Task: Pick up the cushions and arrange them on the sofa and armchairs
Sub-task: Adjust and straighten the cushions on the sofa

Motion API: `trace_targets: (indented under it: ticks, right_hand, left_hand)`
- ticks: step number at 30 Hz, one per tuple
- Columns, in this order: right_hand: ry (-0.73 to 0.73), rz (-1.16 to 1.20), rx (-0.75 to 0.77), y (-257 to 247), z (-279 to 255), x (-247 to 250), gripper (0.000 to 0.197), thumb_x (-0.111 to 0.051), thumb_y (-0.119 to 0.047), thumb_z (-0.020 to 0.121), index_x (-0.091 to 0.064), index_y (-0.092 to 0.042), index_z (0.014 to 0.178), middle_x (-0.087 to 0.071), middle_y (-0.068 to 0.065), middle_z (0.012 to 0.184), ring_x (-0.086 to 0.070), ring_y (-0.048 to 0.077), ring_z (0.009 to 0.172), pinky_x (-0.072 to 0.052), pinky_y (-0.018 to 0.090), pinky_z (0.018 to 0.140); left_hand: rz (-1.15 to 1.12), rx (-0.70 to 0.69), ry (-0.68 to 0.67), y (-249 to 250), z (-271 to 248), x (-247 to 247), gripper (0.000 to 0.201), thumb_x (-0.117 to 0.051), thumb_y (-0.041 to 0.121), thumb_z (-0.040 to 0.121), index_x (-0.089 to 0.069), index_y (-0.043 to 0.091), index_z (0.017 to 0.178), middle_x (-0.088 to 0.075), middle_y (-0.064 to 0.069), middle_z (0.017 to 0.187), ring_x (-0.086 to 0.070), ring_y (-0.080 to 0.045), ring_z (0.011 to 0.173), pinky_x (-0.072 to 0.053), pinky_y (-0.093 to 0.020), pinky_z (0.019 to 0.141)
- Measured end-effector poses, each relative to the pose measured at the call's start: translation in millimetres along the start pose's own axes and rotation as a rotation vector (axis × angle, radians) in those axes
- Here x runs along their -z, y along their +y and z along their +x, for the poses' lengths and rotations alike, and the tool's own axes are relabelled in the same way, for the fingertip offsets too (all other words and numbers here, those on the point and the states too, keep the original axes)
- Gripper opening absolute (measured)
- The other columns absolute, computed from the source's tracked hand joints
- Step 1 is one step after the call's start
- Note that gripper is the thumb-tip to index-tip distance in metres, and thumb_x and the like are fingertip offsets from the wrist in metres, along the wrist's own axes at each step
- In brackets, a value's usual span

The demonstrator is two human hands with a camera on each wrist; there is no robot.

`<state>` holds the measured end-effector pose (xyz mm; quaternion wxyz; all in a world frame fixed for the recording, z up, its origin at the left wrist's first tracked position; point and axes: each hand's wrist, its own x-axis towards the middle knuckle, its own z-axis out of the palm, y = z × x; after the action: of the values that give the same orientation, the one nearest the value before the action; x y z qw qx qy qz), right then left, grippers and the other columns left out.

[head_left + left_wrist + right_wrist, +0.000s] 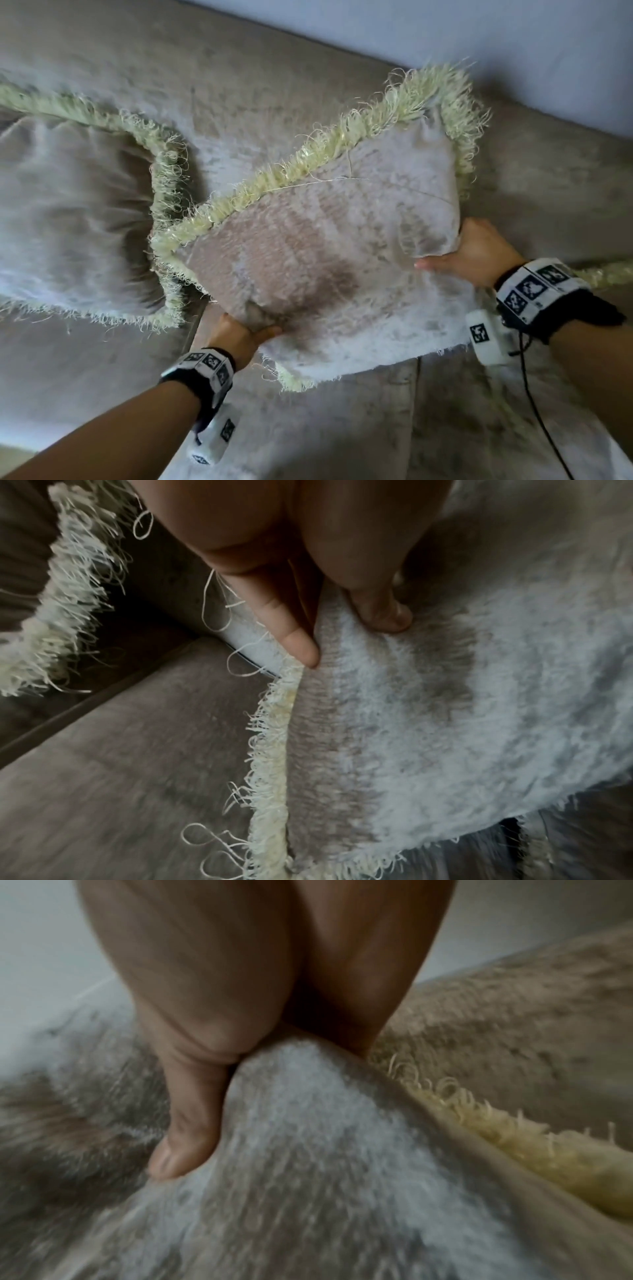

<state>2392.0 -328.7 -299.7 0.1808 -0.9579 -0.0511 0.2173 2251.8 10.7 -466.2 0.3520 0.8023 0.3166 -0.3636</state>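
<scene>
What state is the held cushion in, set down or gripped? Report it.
Gripped: the left hand and right hand each pinch the held cushion, tilted against the sofa.

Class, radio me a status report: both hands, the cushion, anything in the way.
Left hand and right hand: each has a grip on the held cushion. Cushion over the sofa. Second cushion lies close at its left.

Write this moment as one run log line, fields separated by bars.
left hand: grips cushion | right hand: grips cushion | cushion: over sofa | second cushion: on sofa
</scene>
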Motion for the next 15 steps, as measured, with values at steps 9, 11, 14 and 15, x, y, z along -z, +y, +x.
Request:
trace_targets:
  ticks: [9,11,14,15]
  right_hand:
    - [-0.085,-0.197,-0.023,3.1,47.2,-13.6,0.06,-0.085,-0.057,0.067,-0.077,-0.012,0.106,-0.077,0.009,0.106,-0.07,0.028,0.098,-0.055,0.041,0.086]
    - [-0.072,-0.206,-0.044,7.0,53.1,-19.4,0.06,-0.086,-0.055,0.066,-0.077,-0.009,0.103,-0.077,0.011,0.104,-0.07,0.03,0.096,-0.054,0.039,0.085]
    - [-0.054,-0.248,-0.085,11.6,56.0,-23.0,0.056,-0.087,-0.054,0.065,-0.074,-0.004,0.088,-0.074,0.013,0.09,-0.068,0.033,0.09,-0.044,0.035,0.077]
    - [-0.054,-0.258,-0.099,11.0,55.3,-23.1,0.055,-0.087,-0.054,0.065,-0.07,-0.005,0.08,-0.071,0.01,0.081,-0.066,0.033,0.087,-0.041,0.035,0.075]
  left_hand:
    - [0.022,-0.015,-0.007,7.9,27.8,-44.7,0.077,-0.07,0.075,0.064,-0.069,0.007,0.099,-0.054,-0.002,0.075,-0.05,-0.01,0.061,-0.034,-0.02,0.047]
    - [0.023,0.023,0.005,11.7,31.8,-48.2,0.064,-0.071,0.066,0.073,-0.061,0.006,0.091,-0.043,0.0,0.069,-0.044,-0.009,0.058,-0.032,-0.02,0.047]
    - [0.047,0.033,-0.018,11.6,40.0,-53.5,0.084,-0.061,0.082,0.061,-0.068,0.005,0.096,-0.051,-0.003,0.069,-0.05,-0.017,0.064,-0.039,-0.026,0.058]
    - [0.079,0.014,-0.016,9.7,43.3,-54.8,0.093,-0.055,0.088,0.054,-0.069,0.008,0.099,-0.056,-0.005,0.074,-0.052,-0.019,0.068,-0.04,-0.028,0.061]
